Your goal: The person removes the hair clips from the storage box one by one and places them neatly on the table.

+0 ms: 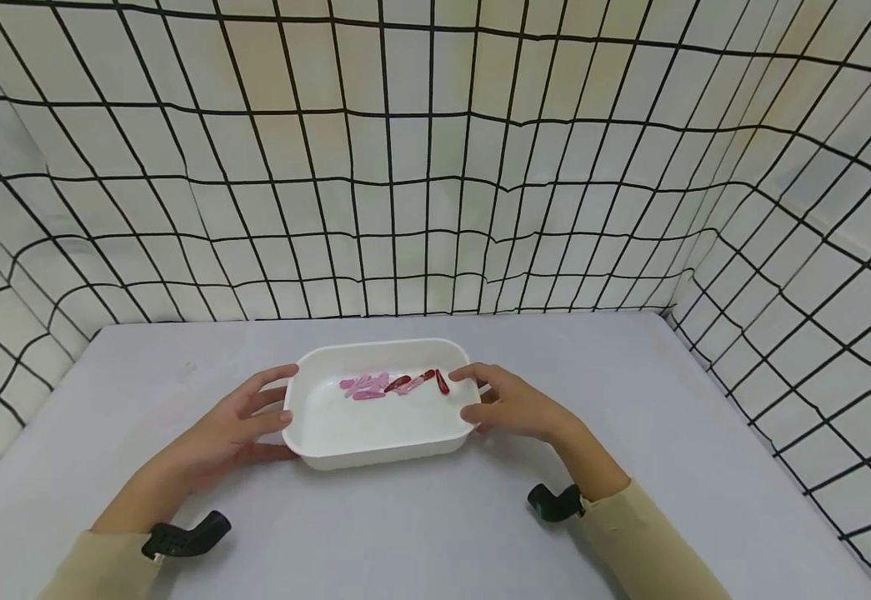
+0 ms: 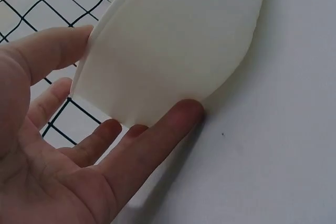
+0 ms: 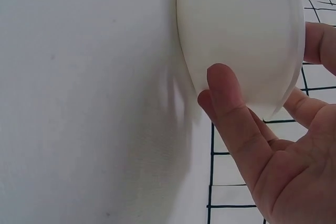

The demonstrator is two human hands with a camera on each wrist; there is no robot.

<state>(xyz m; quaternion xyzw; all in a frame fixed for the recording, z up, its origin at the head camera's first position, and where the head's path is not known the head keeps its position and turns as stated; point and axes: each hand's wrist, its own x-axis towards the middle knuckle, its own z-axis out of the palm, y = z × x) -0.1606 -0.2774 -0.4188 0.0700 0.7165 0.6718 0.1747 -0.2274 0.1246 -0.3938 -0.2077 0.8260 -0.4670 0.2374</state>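
A white oblong plastic tray (image 1: 375, 429) with rounded corners sits in the middle of the table. Several pink hair clips (image 1: 368, 395) lie on its floor toward the far side, with a few red hair clips (image 1: 443, 382) to their right. My left hand (image 1: 236, 425) grips the tray's left end, thumb at the rim and fingers spread along the outer wall (image 2: 173, 40). At the opposite end my right hand (image 1: 518, 404) holds the tray, its thumb and fingers around the rim and end wall (image 3: 236, 30).
A pale table (image 1: 405, 533) extends on all sides of the tray. Black wire mesh (image 1: 431, 179) over white sheeting rises behind the table and along both sides. Dark curved pieces (image 1: 187, 535) are strapped at both wrists, over beige sleeves.
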